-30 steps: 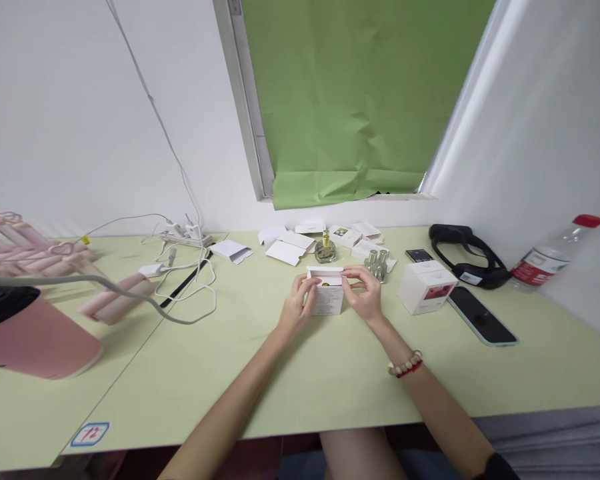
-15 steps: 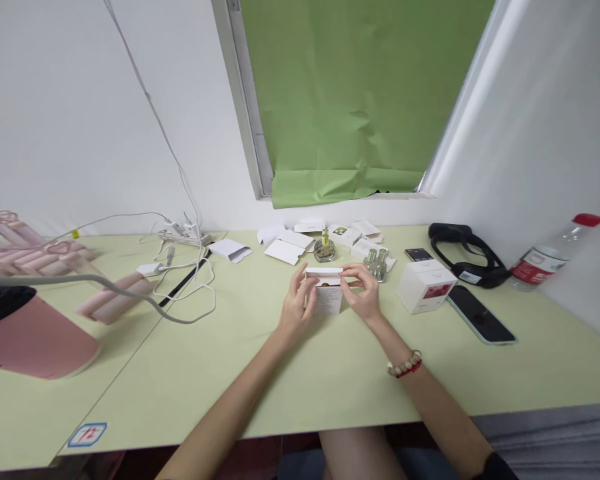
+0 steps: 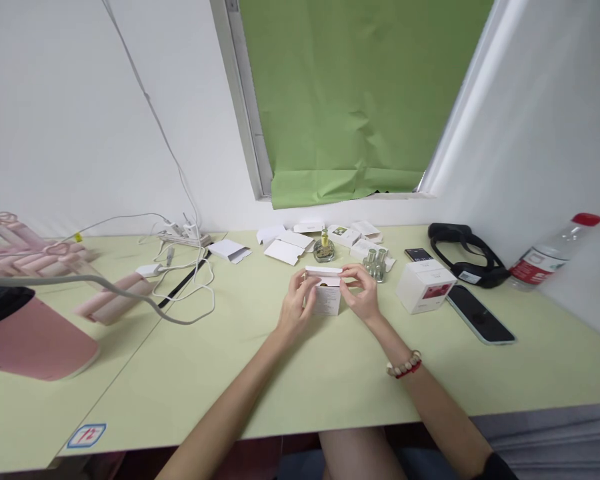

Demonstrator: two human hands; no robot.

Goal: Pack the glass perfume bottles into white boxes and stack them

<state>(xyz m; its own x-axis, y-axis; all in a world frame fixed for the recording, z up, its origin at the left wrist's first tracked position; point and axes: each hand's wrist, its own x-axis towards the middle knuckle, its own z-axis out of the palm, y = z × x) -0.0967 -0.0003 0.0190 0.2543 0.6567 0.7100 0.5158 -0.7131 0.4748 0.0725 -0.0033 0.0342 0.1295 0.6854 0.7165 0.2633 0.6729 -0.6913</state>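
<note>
A small white box [image 3: 327, 301] with printed text stands upright at the middle of the table, its top flap raised. My left hand [image 3: 297, 301] grips its left side, fingers closed at the upper edge. On the right, my right hand [image 3: 361, 293] pinches the flap's corner between thumb and fingers. Behind the box sits a round glass bottle [image 3: 324, 249] with a gold top. Small glass bottles [image 3: 376, 265] stand just beyond my right hand. Flattened white cartons [image 3: 286, 248] lie behind my left hand.
A larger white box [image 3: 425, 287], a phone [image 3: 481, 316], a black headset strap [image 3: 467, 257] and a plastic bottle [image 3: 545, 260] are at the right. Left are a pink cup [image 3: 37, 337], pink rollers [image 3: 113, 299], cables and a power strip [image 3: 183, 237] on the table [image 3: 220, 373].
The raised flap of the box has tilted slightly under my fingers. Both hands stay in nearly the same place.
</note>
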